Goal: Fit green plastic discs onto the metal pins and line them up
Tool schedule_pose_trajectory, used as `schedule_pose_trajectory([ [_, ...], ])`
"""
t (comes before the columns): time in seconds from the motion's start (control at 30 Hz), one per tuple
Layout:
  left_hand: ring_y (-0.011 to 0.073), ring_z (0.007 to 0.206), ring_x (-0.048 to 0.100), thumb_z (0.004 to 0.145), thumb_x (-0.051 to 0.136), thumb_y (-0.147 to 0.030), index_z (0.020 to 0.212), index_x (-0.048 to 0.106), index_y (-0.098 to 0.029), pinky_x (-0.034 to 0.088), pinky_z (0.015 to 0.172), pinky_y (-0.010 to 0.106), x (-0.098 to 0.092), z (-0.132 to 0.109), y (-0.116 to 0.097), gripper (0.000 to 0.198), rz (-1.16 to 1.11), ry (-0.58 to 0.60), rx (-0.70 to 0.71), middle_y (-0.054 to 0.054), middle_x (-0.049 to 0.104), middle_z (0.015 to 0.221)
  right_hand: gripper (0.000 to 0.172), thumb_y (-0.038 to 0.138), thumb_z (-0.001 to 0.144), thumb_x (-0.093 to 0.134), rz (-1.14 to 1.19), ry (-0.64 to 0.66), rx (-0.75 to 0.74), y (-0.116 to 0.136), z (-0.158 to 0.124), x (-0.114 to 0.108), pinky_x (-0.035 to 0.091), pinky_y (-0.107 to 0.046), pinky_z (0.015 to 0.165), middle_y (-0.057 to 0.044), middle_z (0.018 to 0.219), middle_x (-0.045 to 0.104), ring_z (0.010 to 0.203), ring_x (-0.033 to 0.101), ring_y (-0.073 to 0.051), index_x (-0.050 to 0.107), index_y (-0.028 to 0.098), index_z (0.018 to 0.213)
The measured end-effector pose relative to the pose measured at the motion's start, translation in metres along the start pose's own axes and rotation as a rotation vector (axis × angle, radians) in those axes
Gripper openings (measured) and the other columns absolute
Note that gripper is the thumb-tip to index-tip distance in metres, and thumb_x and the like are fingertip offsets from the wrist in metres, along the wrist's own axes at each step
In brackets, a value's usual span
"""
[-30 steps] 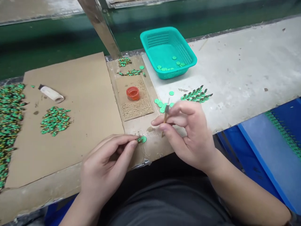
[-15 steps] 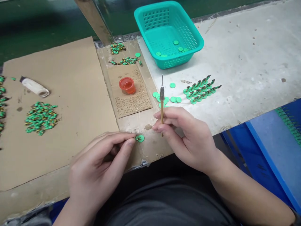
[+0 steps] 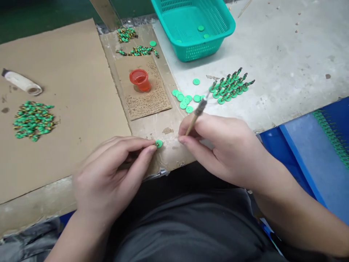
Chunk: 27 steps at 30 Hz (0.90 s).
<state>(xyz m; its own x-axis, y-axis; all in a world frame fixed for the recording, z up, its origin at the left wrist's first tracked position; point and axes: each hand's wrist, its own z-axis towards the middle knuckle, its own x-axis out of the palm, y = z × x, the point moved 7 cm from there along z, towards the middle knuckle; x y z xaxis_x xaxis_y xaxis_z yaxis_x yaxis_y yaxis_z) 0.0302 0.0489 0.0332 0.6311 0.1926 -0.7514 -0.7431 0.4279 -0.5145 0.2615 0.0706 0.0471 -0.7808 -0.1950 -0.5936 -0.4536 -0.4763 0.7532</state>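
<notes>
Between the thumb and forefinger of my left hand (image 3: 114, 171) is a small toy figure with a round green base (image 3: 158, 144), held just above the bench near its front edge. Most of the figure is hidden by the fingertips. My right hand (image 3: 220, 145) pinches a thin stick-like tool (image 3: 194, 122) with a wooden handle and a dark, narrower upper end, tilted up to the right. Loose green discs (image 3: 183, 104) lie beyond that hand. Behind the tool tip, several finished-looking figures on green bases (image 3: 230, 87) stand in rows.
A red cup (image 3: 140, 80) of liquid stands on a speckled cardboard piece (image 3: 148, 107). Piles of green-and-brown figures (image 3: 35, 120) lie left and at the back. A white tube (image 3: 23, 83) rests on cardboard (image 3: 79, 80). A teal basket (image 3: 191, 51) holds green discs.
The tool in my right hand has swung from upright to leaning right. The camera view has shifted, with bench items higher and further left. My left hand keeps its pinch.
</notes>
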Motion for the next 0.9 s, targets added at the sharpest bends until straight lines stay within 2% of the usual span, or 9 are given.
schedule_pose_trajectory([
  [0.1,0.0128,0.09,0.081,0.113,0.087,-0.038,0.11,0.09,-0.035,0.061,0.086,0.027,0.001,0.0,0.007,0.006,-0.065,-0.02,-0.098,-0.007,0.091,0.104,0.017,0.036,0.127,0.062,0.019,-0.032,-0.082,0.004,0.008,0.007,0.072,-0.034,0.098,-0.002,0.116,0.085,0.109,0.086,-0.022,0.075,0.026,0.122],
  [0.2,0.0115,0.08,0.076,0.109,0.091,-0.041,0.108,0.094,-0.035,0.056,0.074,0.027,0.003,0.0,0.014,0.007,-0.131,-0.021,-0.178,-0.007,0.091,0.099,0.02,0.036,0.127,0.063,0.077,-0.104,-0.13,0.001,0.016,0.021,0.071,-0.031,0.105,-0.004,0.126,0.084,0.116,0.086,-0.02,0.07,0.026,0.111],
  [0.3,0.0112,0.077,0.075,0.107,0.091,-0.043,0.108,0.096,-0.034,0.054,0.071,0.027,0.004,0.0,0.017,0.01,-0.131,-0.024,-0.224,-0.005,0.091,0.098,0.018,0.033,0.127,0.063,0.082,-0.127,-0.142,-0.001,0.021,0.035,0.07,-0.032,0.113,-0.002,0.127,0.084,0.119,0.086,-0.02,0.068,0.028,0.11],
  [0.43,0.0103,0.079,0.076,0.108,0.091,-0.042,0.11,0.096,-0.033,0.055,0.074,0.025,0.004,-0.002,0.017,0.01,-0.104,-0.038,-0.229,-0.006,0.092,0.101,0.014,0.027,0.125,0.067,0.044,-0.156,-0.128,0.0,0.02,0.038,0.069,-0.031,0.116,0.0,0.123,0.083,0.114,0.084,-0.018,0.068,0.029,0.112],
  [0.57,0.0088,0.08,0.075,0.109,0.09,-0.042,0.111,0.095,-0.033,0.054,0.075,0.023,0.004,-0.002,0.017,0.011,-0.106,-0.032,-0.232,-0.006,0.092,0.101,0.013,0.038,0.125,0.068,0.034,-0.171,-0.117,-0.001,0.019,0.036,0.072,-0.037,0.112,-0.004,0.12,0.083,0.108,0.083,-0.023,0.072,0.029,0.117],
  [0.73,0.0082,0.077,0.074,0.11,0.089,-0.04,0.11,0.095,-0.031,0.053,0.074,0.022,0.005,-0.001,0.014,0.011,-0.114,-0.014,-0.235,-0.007,0.091,0.098,0.015,0.043,0.126,0.064,-0.012,-0.133,-0.084,-0.006,0.021,0.041,0.073,-0.042,0.114,-0.004,0.122,0.082,0.119,0.085,-0.027,0.074,0.031,0.126],
  [0.9,0.0093,0.075,0.073,0.11,0.089,-0.043,0.107,0.094,-0.032,0.053,0.072,0.024,0.004,-0.001,0.015,0.012,-0.117,-0.024,-0.22,-0.007,0.09,0.096,0.014,0.032,0.126,0.058,0.018,-0.136,-0.239,0.001,0.024,0.044,0.071,-0.036,0.118,-0.003,0.127,0.084,0.131,0.085,-0.023,0.071,0.03,0.123],
])
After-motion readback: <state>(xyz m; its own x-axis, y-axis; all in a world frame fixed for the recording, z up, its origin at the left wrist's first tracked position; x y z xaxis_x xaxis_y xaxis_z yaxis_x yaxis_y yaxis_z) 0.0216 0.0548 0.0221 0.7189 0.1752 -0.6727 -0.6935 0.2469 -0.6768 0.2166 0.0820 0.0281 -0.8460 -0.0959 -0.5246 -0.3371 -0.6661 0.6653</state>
